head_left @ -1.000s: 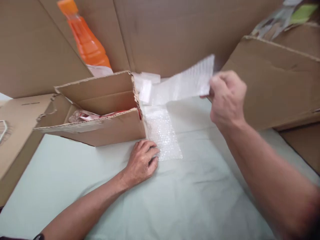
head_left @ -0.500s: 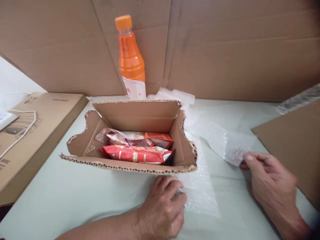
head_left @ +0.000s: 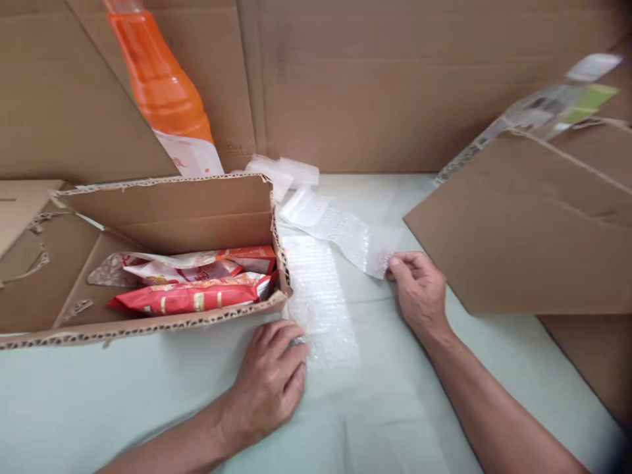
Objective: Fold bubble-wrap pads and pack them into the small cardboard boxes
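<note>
My right hand pinches the near end of a narrow bubble wrap strip, which trails back toward the far side of the table. To the left, my left hand rests on the table with its fingers curled at the left edge of a flat bubble wrap sheet. Its fingertips are partly hidden, but they appear closed on that edge. Just beyond this hand stands an open cardboard box with ragged rims. Inside lie a red snack packet and white-and-orange packets.
Behind the box an orange drink bottle stands by the cardboard wall. Crumpled wrap lies near it. At right is another cardboard box, with a blurred clear bottle behind its panel. A flat carton sits far left.
The view has swung to the right, so the box and bottle sit further left and more of the right-hand box shows. Both hands keep their hold on the wrap.
</note>
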